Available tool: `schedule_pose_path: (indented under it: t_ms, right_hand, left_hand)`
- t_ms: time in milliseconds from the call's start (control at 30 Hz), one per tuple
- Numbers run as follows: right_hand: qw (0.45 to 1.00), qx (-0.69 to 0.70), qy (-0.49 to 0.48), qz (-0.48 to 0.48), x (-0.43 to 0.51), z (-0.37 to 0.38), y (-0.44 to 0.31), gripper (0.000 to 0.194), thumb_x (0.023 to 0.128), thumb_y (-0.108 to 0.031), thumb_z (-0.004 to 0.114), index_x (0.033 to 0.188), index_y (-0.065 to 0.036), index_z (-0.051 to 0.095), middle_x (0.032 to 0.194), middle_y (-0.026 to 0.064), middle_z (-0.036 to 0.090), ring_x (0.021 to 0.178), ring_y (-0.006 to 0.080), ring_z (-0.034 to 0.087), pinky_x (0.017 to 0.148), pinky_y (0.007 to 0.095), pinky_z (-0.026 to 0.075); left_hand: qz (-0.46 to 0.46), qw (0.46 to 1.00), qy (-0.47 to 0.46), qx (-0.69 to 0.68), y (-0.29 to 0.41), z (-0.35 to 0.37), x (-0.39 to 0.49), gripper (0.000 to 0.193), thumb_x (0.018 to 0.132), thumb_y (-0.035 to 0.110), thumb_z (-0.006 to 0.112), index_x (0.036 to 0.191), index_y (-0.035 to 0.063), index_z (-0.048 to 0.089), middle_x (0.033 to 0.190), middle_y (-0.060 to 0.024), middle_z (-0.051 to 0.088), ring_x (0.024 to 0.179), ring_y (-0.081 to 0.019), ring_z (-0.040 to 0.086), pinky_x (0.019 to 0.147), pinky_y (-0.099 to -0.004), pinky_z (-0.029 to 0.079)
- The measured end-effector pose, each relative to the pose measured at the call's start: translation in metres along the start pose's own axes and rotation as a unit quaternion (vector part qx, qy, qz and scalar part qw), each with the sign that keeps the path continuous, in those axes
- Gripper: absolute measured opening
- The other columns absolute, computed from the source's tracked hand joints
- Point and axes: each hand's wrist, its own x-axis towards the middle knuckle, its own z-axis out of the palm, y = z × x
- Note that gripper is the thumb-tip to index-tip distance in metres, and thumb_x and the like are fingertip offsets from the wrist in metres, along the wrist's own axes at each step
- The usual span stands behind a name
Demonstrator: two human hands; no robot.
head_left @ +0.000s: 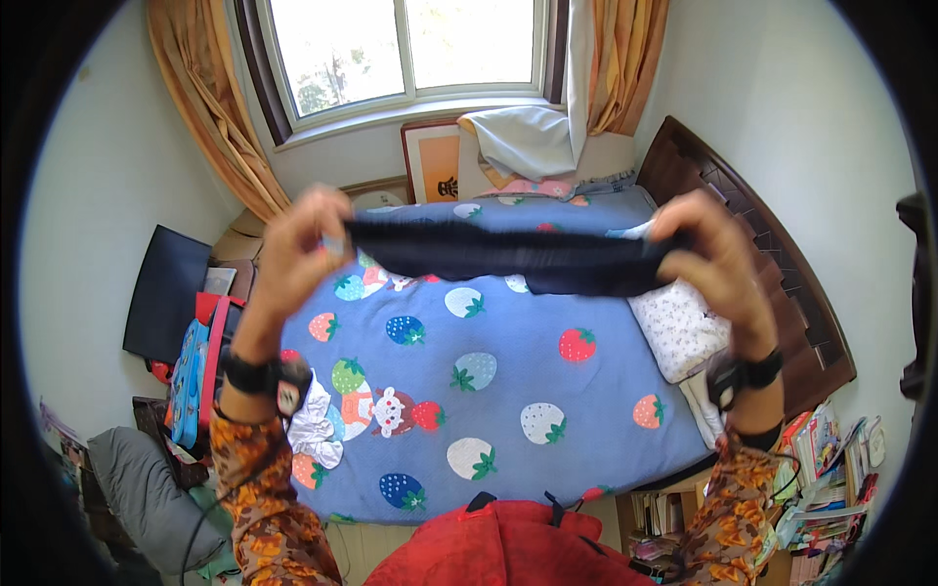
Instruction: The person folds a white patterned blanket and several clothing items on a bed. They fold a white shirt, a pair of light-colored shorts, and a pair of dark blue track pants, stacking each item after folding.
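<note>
A black piece of cloth (513, 256), blurred by motion, stretches between my two raised hands above the bed. My left hand (304, 242) pinches its left end, and my right hand (707, 245) grips the right end. What kind of garment it is, I cannot tell. Beneath it lies a blue bedspread (513, 388) printed with strawberries and cartoon figures. A crumpled white cloth (316, 425) rests on the bed below my left wrist. Each wrist wears a black strap with a small device on it.
A flowered pillow (678, 329) lies against the dark wooden headboard (791, 293) at right. Books (828, 483) crowd the lower right. Along the left stand a black flat screen (167, 289), a blue case (190, 381) and a grey folded bundle (154, 498). A window (410, 51) is beyond the bed.
</note>
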Motion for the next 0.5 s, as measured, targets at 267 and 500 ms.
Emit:
schedule_pose_path:
  t_ms: [267, 500]
  right_hand:
    - [0.882, 0.190, -0.334, 0.272, -0.188, 0.236, 0.126, 0.026, 0.080, -0.010, 0.070, 0.105, -0.004, 0.064, 0.089, 0.0068, 0.065, 0.083, 0.0143, 0.060, 0.074, 0.0298, 0.048]
    - [0.753, 0.280, -0.331, 0.495, -0.309, 0.356, 0.179, 0.022, 0.078, -0.007, 0.072, 0.099, -0.004, 0.066, 0.084, -0.0004, 0.064, 0.082, 0.0094, 0.056, 0.075, 0.0271, 0.047]
  left_hand:
    - [-0.364, 0.916, -0.129, -0.112, -0.062, 0.135, -0.314, 0.023, 0.062, -0.004, 0.075, 0.072, 0.0059, 0.057, 0.081, -0.0031, 0.057, 0.079, -0.0169, 0.058, 0.071, -0.0294, 0.046]
    - [-0.593, 0.777, -0.169, -0.127, -0.058, 0.211, -0.504, 0.023, 0.062, 0.004, 0.079, 0.072, 0.0059, 0.058, 0.073, -0.0036, 0.058, 0.072, -0.0165, 0.057, 0.067, -0.0309, 0.046]
